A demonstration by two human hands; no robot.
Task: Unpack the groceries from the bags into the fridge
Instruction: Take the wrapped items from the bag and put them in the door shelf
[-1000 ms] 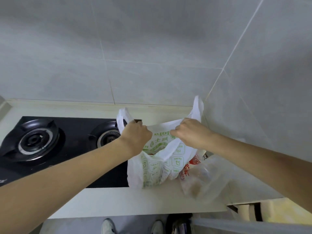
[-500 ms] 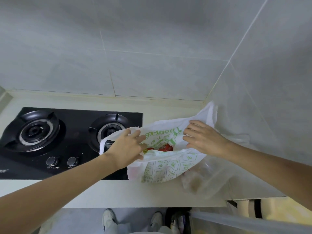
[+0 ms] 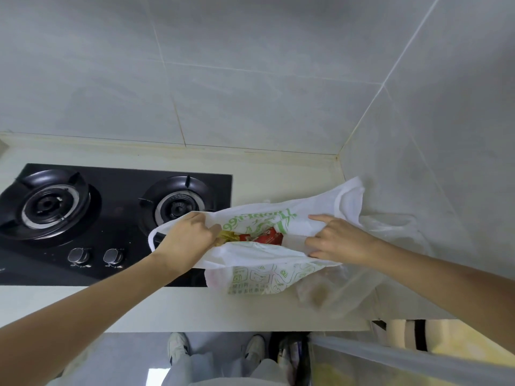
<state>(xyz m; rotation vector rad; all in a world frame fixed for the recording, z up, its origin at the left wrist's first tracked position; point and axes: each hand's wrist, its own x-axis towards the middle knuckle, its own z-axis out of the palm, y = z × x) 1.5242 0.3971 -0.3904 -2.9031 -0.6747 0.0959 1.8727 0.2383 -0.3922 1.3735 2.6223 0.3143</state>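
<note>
both hands spreading the mouth of a grocery bag on the counter

the gas hob (image 3: 111, 218) sits at the left of the counter (image 3: 195, 307), unused. the left hand (image 3: 186, 240) grips the near-left rim of the white printed bag (image 3: 264, 277), fingers curled into the plastic and pulling it toward the hob, likely to widen the opening. inside, a yellow packet (image 3: 227, 235) and a red packet (image 3: 264, 237) show. the right hand (image 3: 338, 242) pinches the right rim, index finger stretched out, holding that side apart. a clear plastic bag (image 3: 348, 288) lies just beside it against the wall.
</note>
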